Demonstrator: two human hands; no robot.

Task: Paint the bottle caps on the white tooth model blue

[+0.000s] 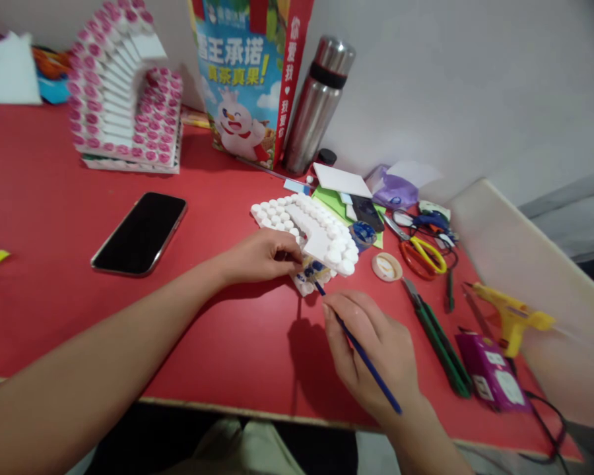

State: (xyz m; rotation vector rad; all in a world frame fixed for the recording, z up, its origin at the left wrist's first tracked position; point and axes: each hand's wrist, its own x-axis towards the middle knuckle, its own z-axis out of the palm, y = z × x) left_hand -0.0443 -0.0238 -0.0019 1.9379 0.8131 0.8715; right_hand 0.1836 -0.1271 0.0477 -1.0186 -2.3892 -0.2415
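Note:
A white foam model [311,231] studded with white round caps rests on the red table [54,224]. My left hand [260,256] grips its near edge, fingers curled around it. My right hand [371,349] pinches a thin blue paintbrush [361,349], whose tip touches blue-painted caps at the model's lower edge. A small blue paint pot [363,233] sits right behind the model.
A black phone [141,232] lies to the left. A pink-capped foam model [126,92], a printed bag [250,79] and a steel flask [319,102] stand at the back. Scissors [423,254], a white lid [387,267], a green cutter [438,343] and a yellow glue gun [512,320] lie right.

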